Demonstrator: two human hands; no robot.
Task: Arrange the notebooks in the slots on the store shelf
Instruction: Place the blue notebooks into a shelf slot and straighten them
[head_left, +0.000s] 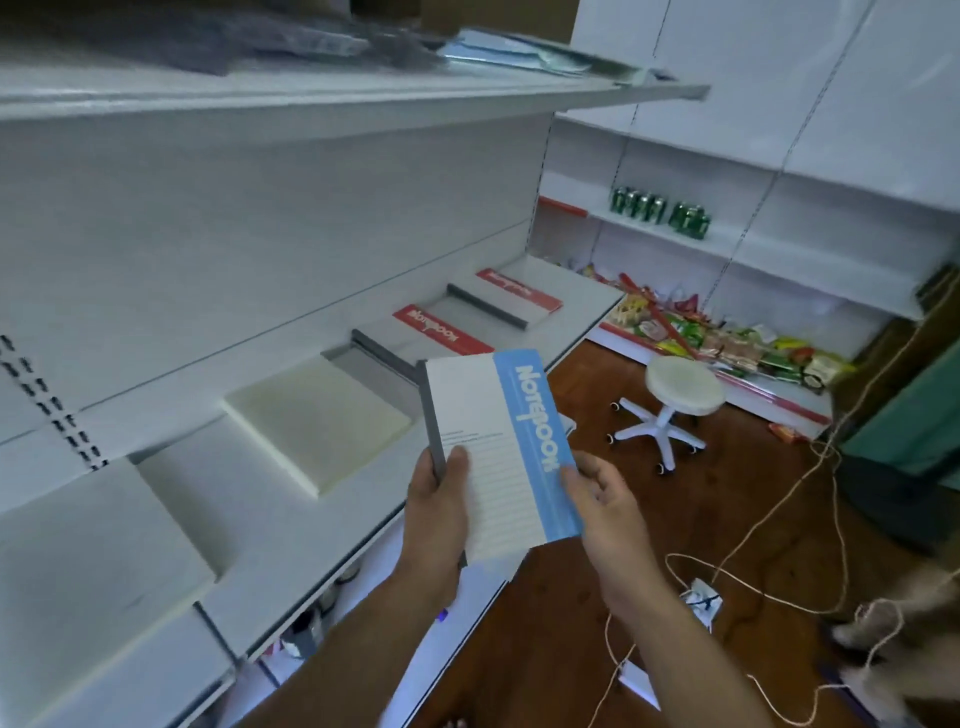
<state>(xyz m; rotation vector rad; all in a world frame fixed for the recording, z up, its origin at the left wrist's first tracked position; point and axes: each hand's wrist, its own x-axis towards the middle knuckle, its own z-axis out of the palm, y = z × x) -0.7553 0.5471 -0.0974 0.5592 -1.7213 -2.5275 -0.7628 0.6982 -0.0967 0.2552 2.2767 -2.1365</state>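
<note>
The person holds a notebook (488, 452) with both hands in front of the white store shelf (291, 561), above the shelf's front edge and not in any slot. The notebook has a white lined cover, a blue band down its right side and a grey spine on the left.

The left hand (436, 514) grips the spine side, thumb laid on the cover and fingers curled behind. The right hand (605, 499) pinches the lower part of the blue band between thumb and fingers.

On the shelf, slanted slots run in a row. Farther along, two notebooks with red bands (441, 327) (519, 293) lie in neighbouring slots, each with a grey spine. In the next slot nearer lies a cream pad (317, 421).

Beyond the shelf, a white stool (680, 387) on castors stands on the brown floor (571, 623). Snack packets (727, 338) lie along a low shelf behind it, with green cans (660, 210) on the shelf above. A pale cord (779, 519) trails across the floor.
</note>
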